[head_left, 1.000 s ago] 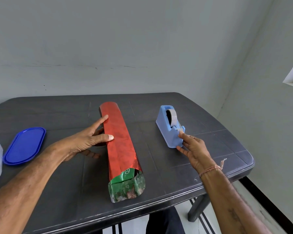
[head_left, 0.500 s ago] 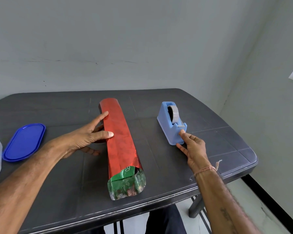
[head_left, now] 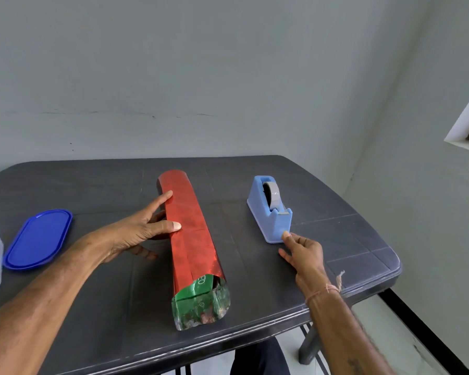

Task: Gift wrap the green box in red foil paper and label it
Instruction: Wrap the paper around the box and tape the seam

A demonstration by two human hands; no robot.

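Right hand [head_left: 305, 253] slid nearer from tape dispenser [head_left: 271, 212], grip unclear; flat left hand [head_left: 136, 234] pins red foil [head_left: 190, 234] seam closed.

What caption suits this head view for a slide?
Wrapping: left hand rests on the foil-wrapped box; right hand touches the tape dispenser.
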